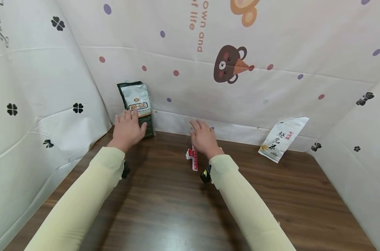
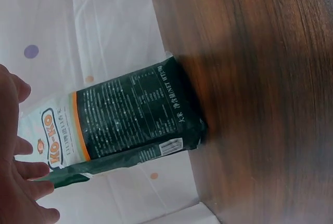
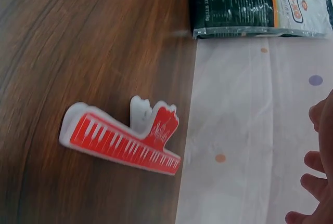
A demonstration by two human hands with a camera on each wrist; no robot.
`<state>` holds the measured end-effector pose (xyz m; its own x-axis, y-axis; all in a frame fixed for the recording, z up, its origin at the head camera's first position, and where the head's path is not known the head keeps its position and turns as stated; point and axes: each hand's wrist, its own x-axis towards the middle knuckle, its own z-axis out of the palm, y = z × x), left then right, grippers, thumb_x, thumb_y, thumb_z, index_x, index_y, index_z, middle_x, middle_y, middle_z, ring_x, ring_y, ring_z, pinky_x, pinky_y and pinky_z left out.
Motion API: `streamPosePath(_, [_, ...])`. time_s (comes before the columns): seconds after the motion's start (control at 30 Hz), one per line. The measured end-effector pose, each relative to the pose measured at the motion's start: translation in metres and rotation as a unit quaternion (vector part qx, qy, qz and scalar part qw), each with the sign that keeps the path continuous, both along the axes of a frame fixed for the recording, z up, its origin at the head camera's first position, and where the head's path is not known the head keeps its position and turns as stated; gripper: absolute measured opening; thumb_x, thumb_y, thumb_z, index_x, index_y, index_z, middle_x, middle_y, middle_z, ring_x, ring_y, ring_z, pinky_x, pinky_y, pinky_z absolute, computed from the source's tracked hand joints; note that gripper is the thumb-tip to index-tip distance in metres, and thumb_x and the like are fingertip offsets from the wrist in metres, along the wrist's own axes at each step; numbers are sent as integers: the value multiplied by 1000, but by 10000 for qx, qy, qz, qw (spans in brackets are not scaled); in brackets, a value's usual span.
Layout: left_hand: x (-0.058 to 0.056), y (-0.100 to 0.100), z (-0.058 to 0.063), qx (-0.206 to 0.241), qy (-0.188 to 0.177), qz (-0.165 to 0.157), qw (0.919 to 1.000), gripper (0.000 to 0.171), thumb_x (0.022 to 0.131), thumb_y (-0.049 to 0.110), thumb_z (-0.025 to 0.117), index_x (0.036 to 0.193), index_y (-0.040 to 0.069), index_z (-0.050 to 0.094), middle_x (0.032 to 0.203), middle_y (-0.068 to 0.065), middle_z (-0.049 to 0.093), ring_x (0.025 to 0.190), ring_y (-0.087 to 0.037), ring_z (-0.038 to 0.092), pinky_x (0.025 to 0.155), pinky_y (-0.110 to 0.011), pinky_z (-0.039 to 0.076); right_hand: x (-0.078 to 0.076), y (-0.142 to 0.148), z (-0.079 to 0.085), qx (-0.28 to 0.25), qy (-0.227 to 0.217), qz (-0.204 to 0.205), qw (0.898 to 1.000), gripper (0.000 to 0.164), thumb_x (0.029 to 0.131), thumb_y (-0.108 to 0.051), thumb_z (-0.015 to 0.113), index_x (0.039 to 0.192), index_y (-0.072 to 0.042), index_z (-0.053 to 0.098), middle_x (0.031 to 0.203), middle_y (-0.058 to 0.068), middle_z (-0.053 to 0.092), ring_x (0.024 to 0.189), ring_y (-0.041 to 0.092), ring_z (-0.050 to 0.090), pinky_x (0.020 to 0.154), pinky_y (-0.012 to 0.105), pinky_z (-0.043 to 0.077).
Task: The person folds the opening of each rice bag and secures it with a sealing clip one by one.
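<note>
A green and white rice bag (image 1: 146,120) marked KO-KO stands upright against the cloth wall at the back left. My left hand (image 1: 128,129) is in front of it with fingers spread; whether they touch the bag (image 2: 125,115), I cannot tell. A red and white bag clip (image 1: 194,160) with a piano-key pattern lies on the table. My right hand (image 1: 204,137) is over the clip's far end in the head view and holds nothing. In the right wrist view, the whole clip (image 3: 125,143) shows, apart from the loosely bent fingers (image 3: 315,186).
A white rice packet (image 1: 282,139) with dark and red lettering leans against the back wall at the right. The brown wooden table (image 1: 165,195) is bounded by printed cloth walls (image 1: 183,90) at the back and both sides.
</note>
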<state>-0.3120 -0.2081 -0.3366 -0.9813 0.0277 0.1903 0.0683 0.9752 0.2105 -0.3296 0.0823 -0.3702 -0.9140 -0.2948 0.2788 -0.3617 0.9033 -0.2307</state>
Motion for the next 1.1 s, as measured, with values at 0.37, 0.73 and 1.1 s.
streamPosePath(0.37, [0, -11, 3, 266, 31, 115, 9996, 71, 101, 40, 35, 153, -4, 10, 153, -34, 18, 143, -49, 13, 114, -67, 8, -7, -27, -1, -214, -143, 205, 9995, 48, 104, -31, 38, 151, -22, 33, 156, 10, 33, 145, 27, 28, 114, 56, 27])
streamPosePath(0.73, [-7, -17, 2, 792, -158, 349, 9961, 73, 102, 40, 33, 152, -6, 8, 154, -33, 17, 144, -48, 12, 115, -65, 9, -21, -53, -10, -240, -184, 303, 9991, 49, 103, -31, 39, 151, -21, 34, 155, 9, 34, 144, 26, 31, 113, 55, 30])
streamPosePath(1.1, [-10, -28, -3, 971, -221, 376, 9943, 71, 102, 38, 34, 152, -6, 8, 155, -33, 18, 144, -48, 14, 114, -65, 12, -25, -76, -17, -517, -317, 490, 9970, 48, 104, -29, 40, 151, -22, 33, 155, 10, 34, 144, 25, 31, 112, 59, 29])
